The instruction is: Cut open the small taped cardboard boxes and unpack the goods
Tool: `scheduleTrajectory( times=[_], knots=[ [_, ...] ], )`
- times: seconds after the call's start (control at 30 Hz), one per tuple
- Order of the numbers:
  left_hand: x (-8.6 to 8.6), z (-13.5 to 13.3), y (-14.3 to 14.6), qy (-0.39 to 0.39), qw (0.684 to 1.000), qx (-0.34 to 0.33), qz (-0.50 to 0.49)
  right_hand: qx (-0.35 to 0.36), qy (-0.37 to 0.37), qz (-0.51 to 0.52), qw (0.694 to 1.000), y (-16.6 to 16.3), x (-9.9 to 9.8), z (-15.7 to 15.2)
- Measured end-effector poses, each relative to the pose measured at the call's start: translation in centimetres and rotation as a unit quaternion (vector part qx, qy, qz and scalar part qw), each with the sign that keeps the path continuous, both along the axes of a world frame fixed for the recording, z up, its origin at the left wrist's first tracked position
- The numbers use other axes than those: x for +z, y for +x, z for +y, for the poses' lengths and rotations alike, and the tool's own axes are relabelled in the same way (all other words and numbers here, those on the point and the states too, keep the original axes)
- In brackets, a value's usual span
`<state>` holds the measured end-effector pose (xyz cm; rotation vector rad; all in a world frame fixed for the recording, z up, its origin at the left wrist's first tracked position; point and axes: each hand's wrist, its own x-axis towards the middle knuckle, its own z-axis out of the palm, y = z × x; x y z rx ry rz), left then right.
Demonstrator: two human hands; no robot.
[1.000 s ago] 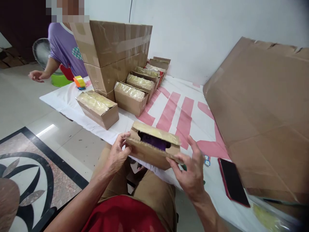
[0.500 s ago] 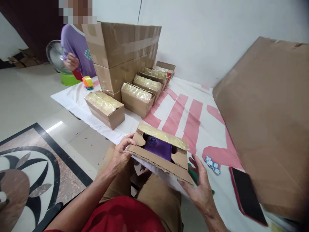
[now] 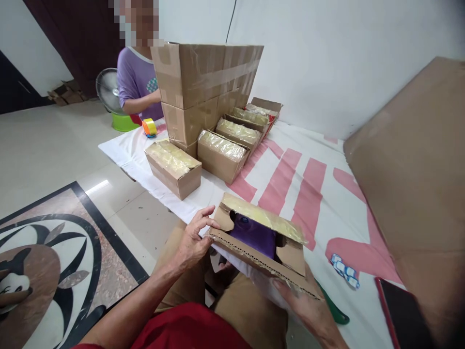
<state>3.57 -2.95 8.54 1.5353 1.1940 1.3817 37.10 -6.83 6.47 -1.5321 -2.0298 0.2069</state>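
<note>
A cardboard box [image 3: 261,261] with partly raised flaps sits before me at the table's near edge, slightly tilted. Through the gap between its flaps shows a purple item [image 3: 254,236] with a dark round mark; its kind I cannot make out. Yellowish tape covers the far flap [image 3: 265,218]. My left hand [image 3: 194,240] grips the box's left end, thumb low at the corner and fingers partly lifted. Around the right end wraps my right hand [image 3: 300,300], its thumb at the front flap and its fingers hidden behind the cardboard.
Taped boxes [image 3: 225,150] stand in a row beside a tall stack of cartons [image 3: 199,72]. A tape roll [image 3: 148,127] lies near a co-worker in a purple shirt [image 3: 136,77]. At right are a green handle [image 3: 337,312], a phone [image 3: 403,310] and a large cardboard sheet [image 3: 407,160].
My right hand has closed in from beside the box onto its right end. The view has shifted left, so everything appears further right. The co-worker's raised hand has dropped behind the cartons.
</note>
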Motion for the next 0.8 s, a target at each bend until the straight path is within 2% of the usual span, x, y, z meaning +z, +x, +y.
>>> scheduleTrajectory(
  times=[0.1, 0.2, 0.23, 0.3, 0.37, 0.4, 0.47, 0.57, 0.7, 0.8],
  knots=[
    [0.2, 0.1, 0.0, 0.019, 1.000, -0.005, 0.023, -0.006, -0.016, 0.066, 0.998, 1.9, 4.7, -0.9],
    [0.2, 0.1, 0.2, 0.028, 0.999, -0.001, 0.041, -0.004, -0.008, 0.099, 0.995, 0.8, 9.8, -0.2],
    [0.1, 0.0, 0.2, 0.034, 0.998, 0.004, 0.046, 0.039, -0.014, 0.088, 0.995, -0.3, 11.0, 0.6],
    [-0.1, 0.0, 0.4, 0.050, 0.997, 0.014, 0.057, 0.143, -0.078, 0.020, 0.986, -3.1, 12.3, 2.6],
    [-0.2, -0.1, 0.4, 0.068, 0.995, 0.017, 0.070, 0.222, -0.109, -0.081, 0.965, -5.9, 12.4, 4.9],
    [-0.2, -0.2, 0.4, 0.075, 0.994, 0.018, 0.078, 0.234, -0.107, -0.137, 0.957, -7.0, 12.0, 5.9],
    [0.0, -0.3, 0.3, 0.079, 0.992, 0.013, 0.094, 0.205, -0.083, -0.240, 0.945, -8.4, 11.3, 7.3],
    [0.3, -0.3, 0.1, 0.068, 0.992, -0.001, 0.110, 0.107, -0.031, -0.331, 0.937, -8.8, 10.6, 8.4],
    [0.2, 0.3, 0.0, 0.073, 0.991, -0.021, 0.114, 0.079, 0.048, -0.346, 0.933, -8.1, 10.8, 9.5],
    [0.2, 0.8, 0.0, 0.083, 0.991, -0.037, 0.101, 0.070, 0.061, -0.369, 0.925, -8.3, 10.9, 10.7]
  ],
)
